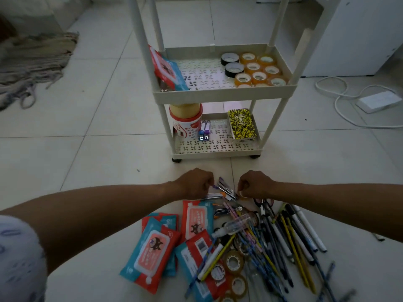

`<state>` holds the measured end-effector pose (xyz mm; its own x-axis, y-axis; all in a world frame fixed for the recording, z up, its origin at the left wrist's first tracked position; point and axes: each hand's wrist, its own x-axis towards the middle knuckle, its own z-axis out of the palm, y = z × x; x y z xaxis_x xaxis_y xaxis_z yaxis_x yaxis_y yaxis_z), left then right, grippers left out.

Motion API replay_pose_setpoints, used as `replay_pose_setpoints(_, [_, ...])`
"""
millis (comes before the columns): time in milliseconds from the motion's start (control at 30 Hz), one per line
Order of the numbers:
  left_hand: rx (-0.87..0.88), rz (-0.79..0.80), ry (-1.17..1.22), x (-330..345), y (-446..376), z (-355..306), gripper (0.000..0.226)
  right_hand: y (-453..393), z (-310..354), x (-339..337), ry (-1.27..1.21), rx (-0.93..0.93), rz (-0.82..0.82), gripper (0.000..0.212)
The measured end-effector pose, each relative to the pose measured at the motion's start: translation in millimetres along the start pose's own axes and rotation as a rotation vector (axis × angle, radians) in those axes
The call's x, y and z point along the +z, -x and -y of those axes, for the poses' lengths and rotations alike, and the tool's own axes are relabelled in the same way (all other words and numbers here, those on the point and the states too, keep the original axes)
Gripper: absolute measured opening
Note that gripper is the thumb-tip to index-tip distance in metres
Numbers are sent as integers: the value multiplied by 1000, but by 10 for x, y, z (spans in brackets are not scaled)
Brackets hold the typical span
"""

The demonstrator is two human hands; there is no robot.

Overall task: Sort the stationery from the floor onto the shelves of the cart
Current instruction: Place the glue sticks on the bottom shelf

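1. I see my left hand [196, 183] and right hand [254, 185] low over the floor [87, 149], just in front of the cart [218, 94]; between them lies a small cluster of utility knives [226, 189], the left fingers curled and pinching a purple-tipped end, the right fingers curled on the other end of the cluster.
2. The knives' long axes run slantwise, from the far left toward the near right; just which blade each hand holds I cannot tell.
3. Near me on the floor, wipe packs [152, 249] lie overlapping at left; pens and pencils [290, 243] fan out at right, most pointing away from me; tape rolls [234, 261] and a clear spray bottle [234, 226] sit between them.
4. The cart's middle shelf [224, 95] holds wipe packs leaning at its left edge, and black and amber tape rolls in its right corner.
5. The bottom shelf [216, 152] holds a tub [185, 120] at left, two small knives [204, 132] mid-shelf, and a yellow-and-black notebook stack [242, 126] at right.
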<state>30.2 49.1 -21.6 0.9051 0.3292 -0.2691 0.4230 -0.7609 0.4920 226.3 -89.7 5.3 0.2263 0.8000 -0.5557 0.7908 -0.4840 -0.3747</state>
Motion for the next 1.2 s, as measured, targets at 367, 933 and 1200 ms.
replay_pose_setpoints(367, [-16, 47, -120, 367, 56, 143, 38, -302, 278, 250, 205, -53, 40, 51])
replay_pose_setpoints(933, [-25, -5, -393, 408, 130, 116, 47, -340, 299, 177, 331, -126, -8, 52])
replay_pose_setpoints(1200, [-288, -58, 53, 234, 166, 246, 33, -422, 376, -113, -589, 62, 6, 25])
